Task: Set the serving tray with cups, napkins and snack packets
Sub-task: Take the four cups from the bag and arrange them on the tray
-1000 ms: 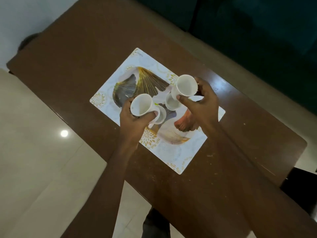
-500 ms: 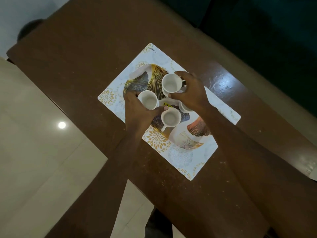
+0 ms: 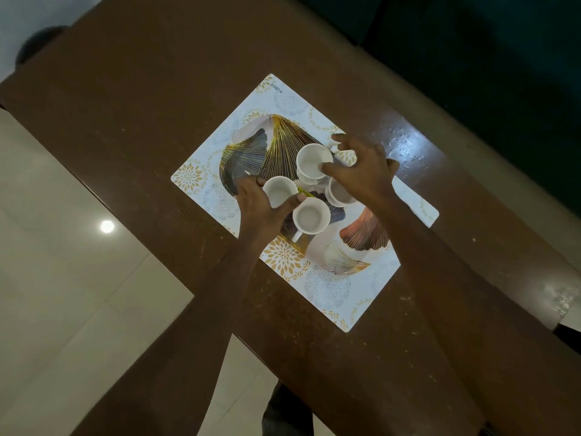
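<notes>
So both cups that were up in the air a second ago are down now. The left hand point(image 3: 261, 212) has its fingers wrapped around the left cup point(image 3: 279, 191), which looks to be resting on the tray. The right hand point(image 3: 361, 171) has opened up, fingers spread wide, with only a fingertip at the rim of the far cup point(image 3: 312, 163), so I'd say it's letting go.

Count: 4 white cups, all bunched together touching or nearly so in the middle of the round leaf-patterned serving tray point(image 3: 245, 152). That includes the near cup point(image 3: 311, 217), handle pointing toward the person, and the right cup point(image 3: 341, 193), half hidden under the right hand. The tray sits on 1 placemat point(image 3: 330, 294) on the brown table point(image 3: 141, 105).

Napkins: 0 visible. Snack packets: 0 for sure, though a yellow scrap between the cups is too hidden to call. My guess is the cups part is about done.
</notes>
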